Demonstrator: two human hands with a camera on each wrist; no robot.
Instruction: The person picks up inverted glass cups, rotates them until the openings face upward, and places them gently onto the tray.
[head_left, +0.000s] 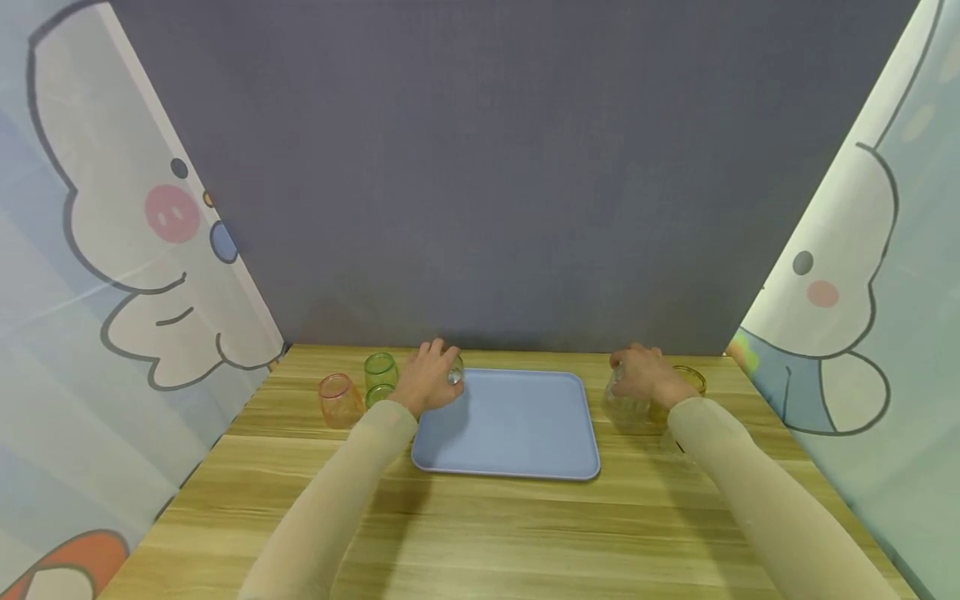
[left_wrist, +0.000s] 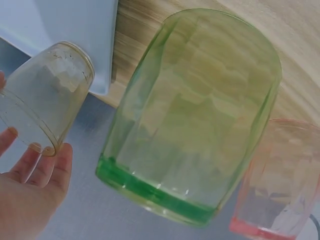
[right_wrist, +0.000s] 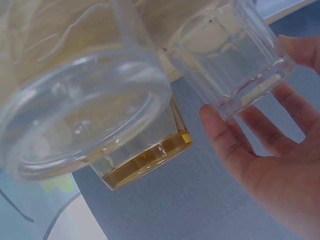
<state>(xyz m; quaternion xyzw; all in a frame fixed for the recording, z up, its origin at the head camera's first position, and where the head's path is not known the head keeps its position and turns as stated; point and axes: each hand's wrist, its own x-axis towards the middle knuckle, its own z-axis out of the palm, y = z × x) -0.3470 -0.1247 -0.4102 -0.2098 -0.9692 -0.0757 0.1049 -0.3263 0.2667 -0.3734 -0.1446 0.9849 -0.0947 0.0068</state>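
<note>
My left hand [head_left: 431, 379] grips a clear drinking glass with an amber tint [left_wrist: 50, 92] by its upper end, at the far left corner of the blue tray [head_left: 517, 425]. Whether this glass touches the tray cannot be told. Right of the tray, my right hand [head_left: 641, 372] holds a clear faceted glass [right_wrist: 230, 55], thumb and fingers around its thick base. Beside the left hand are a green glass [left_wrist: 190, 115] and a pink glass [left_wrist: 280, 180], thick bases up. An amber-based glass [right_wrist: 147, 160] and a large clear glass [right_wrist: 85, 115] are near the right hand.
A second green glass [head_left: 381, 367] stands behind the nearer one. Everything is on a wooden table [head_left: 495, 533], backed by a grey panel [head_left: 510, 183]. Cartoon-printed curtains [head_left: 885, 292] hang at both sides.
</note>
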